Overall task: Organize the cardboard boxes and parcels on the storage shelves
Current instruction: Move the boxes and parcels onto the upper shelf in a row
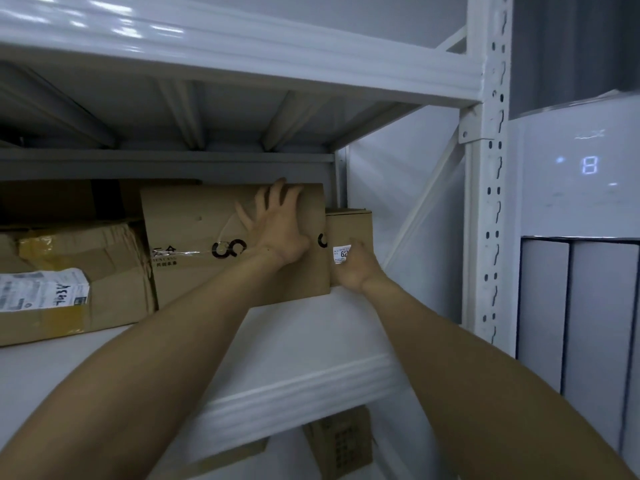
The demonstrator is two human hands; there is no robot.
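Note:
A large printed cardboard box (194, 237) stands on the white shelf board (311, 341), leaning slightly. My left hand (277, 226) lies flat against its front face, fingers spread near the top edge. To its right sits a small brown box (356, 226) with a white label. My right hand (356, 268) presses against that small box's lower front, partly covering the label. A crumpled taped box (86, 271) with a shipping label rests at the left of the same shelf.
The white upper shelf beam (242, 53) runs overhead. A perforated white upright post (491, 202) and a diagonal brace bound the shelf on the right. More cardboard boxes (339, 441) sit on the shelf below. A white appliance (581, 168) with a lit display stands at right.

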